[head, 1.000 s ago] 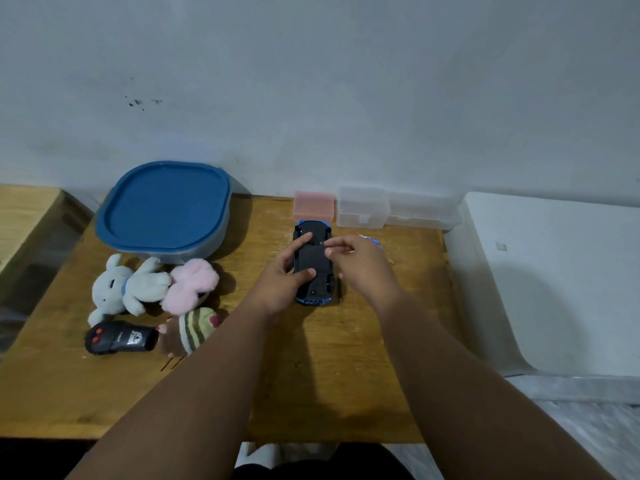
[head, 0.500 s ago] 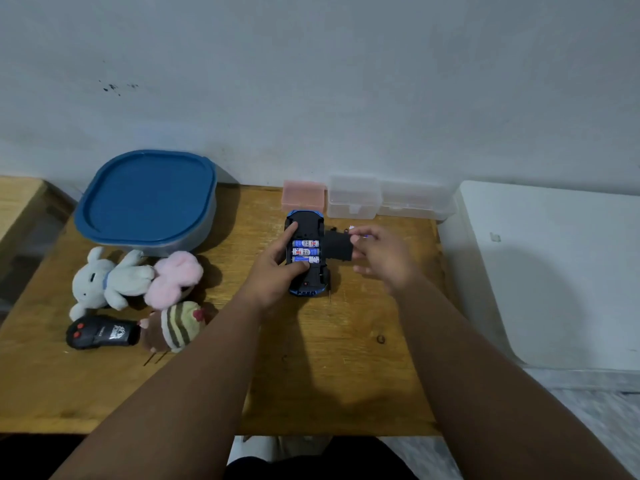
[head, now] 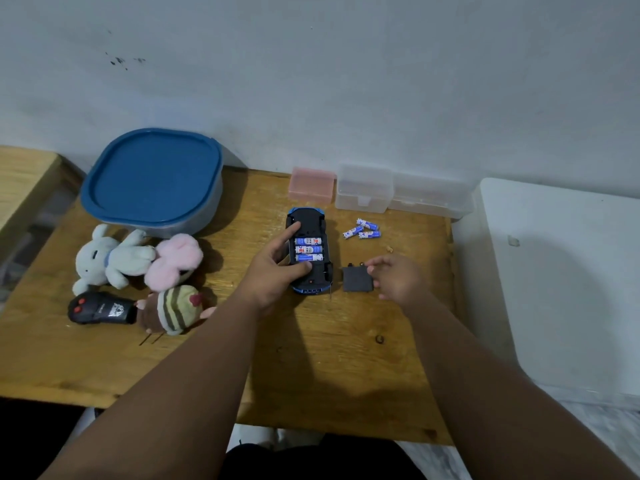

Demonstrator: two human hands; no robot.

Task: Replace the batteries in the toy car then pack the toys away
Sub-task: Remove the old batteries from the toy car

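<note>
My left hand (head: 273,268) gripped the toy car (head: 309,221) while my right hand (head: 398,278) pinched the freshly removed battery cover (head: 356,279), baring the batteries (head: 307,249).

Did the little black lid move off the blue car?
Yes. The flat black plastic battery cover has moved right, off the upside-down blue toy car, onto the wooden table beside it.

Wooden table (head: 311,358) – matt, plush toys (head: 114,258), plastic boxes (head: 363,192)

Battery cover (head: 356,279) lies right of toy car (head: 309,251); loose batteries (head: 363,229) lie behind the cover.
</note>
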